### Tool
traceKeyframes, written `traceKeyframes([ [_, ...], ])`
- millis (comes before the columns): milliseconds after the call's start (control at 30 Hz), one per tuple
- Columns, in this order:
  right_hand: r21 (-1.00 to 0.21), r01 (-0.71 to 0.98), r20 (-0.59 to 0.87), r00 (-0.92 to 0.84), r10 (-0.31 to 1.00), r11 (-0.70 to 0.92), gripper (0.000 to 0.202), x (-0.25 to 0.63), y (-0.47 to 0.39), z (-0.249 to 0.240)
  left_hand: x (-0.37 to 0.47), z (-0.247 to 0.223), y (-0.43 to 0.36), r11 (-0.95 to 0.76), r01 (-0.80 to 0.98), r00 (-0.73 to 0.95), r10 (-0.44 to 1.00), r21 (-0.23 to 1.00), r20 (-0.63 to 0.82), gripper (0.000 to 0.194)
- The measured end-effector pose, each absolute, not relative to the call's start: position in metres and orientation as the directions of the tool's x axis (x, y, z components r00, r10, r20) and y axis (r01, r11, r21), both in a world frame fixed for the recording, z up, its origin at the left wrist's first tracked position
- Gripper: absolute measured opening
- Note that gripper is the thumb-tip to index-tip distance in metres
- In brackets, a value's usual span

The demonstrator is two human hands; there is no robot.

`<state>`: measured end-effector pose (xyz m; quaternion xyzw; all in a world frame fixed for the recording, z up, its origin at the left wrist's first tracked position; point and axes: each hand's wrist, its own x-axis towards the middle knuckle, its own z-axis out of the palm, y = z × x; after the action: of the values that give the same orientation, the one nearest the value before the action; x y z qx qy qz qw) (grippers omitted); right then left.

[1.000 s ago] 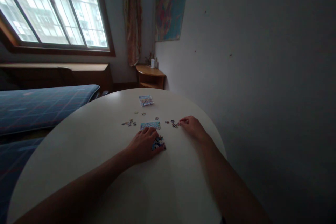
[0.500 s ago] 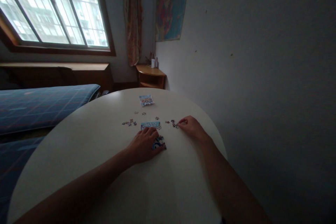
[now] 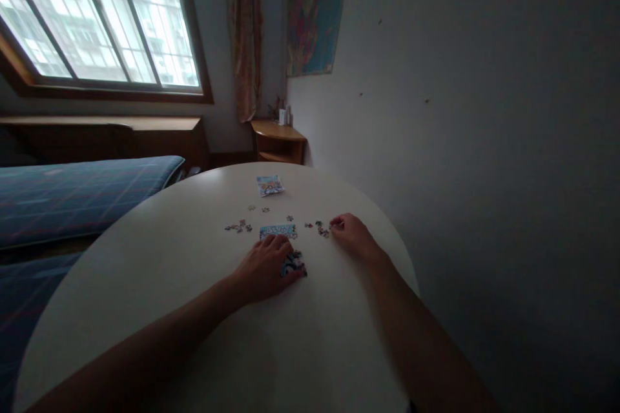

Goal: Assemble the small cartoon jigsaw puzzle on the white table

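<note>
A partly assembled jigsaw puzzle (image 3: 294, 262) lies on the white round table (image 3: 203, 258). My left hand (image 3: 266, 268) rests flat across it, fingers and thumb spread, hiding its middle and left side. The puzzle's light blue upper strip (image 3: 278, 230) shows beyond the fingers. To the right, my right hand (image 3: 356, 237) is closed in a pinch just beside a small cluster of loose puzzle pieces (image 3: 322, 230). What its fingertips hold, if anything, is too small to make out. A single loose piece (image 3: 309, 225) lies left of that cluster.
More loose pieces (image 3: 239, 226) lie left of the puzzle, and a few sit behind it. A small printed packet (image 3: 270, 185) is near the table's far edge. A wall (image 3: 460, 161) runs along the right; a blue plaid mattress (image 3: 87, 197) is at the left.
My right hand has drawn back very slightly to the right from the cluster of pieces. A loose piece behind the puzzle looks the same, and my left hand has stayed in place.
</note>
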<state>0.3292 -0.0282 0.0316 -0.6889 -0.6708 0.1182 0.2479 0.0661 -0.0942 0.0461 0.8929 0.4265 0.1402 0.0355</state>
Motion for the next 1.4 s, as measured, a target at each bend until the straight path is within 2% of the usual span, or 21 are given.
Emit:
traceKeyframes([
  [233, -0.42, 0.901, 0.267, 0.009, 0.964, 0.108, 0.023, 0.314, -0.03, 0.034, 0.066, 0.047, -0.095, -0.645, 0.741, 0.606, 0.762, 0.186, 0.227, 0.043],
  [533, -0.353, 0.925, 0.285, -0.036, 0.958, 0.139, 0.028, 0.299, -0.032, 0.034, 0.066, 0.043, -0.093, -0.643, 0.74, 0.601, 0.763, 0.194, 0.239, 0.044],
  [900, -0.365, 0.924, 0.231, -0.026, 0.973, 0.112, 0.02, 0.293, -0.032, 0.039, 0.067, 0.048, -0.095, -0.636, 0.748, 0.597, 0.77, 0.192, 0.224, 0.042],
  [1167, -0.364, 0.93, 0.179, 0.017, 0.984, 0.05, 0.028, 0.297, -0.039, 0.044, 0.067, 0.047, -0.095, -0.633, 0.752, 0.597, 0.772, 0.181, 0.22, 0.043],
  [1400, -0.361, 0.932, 0.11, 0.013, 0.994, 0.027, 0.023, 0.294, -0.039, 0.048, 0.067, 0.051, -0.097, -0.613, 0.763, 0.581, 0.79, 0.205, 0.195, 0.045],
])
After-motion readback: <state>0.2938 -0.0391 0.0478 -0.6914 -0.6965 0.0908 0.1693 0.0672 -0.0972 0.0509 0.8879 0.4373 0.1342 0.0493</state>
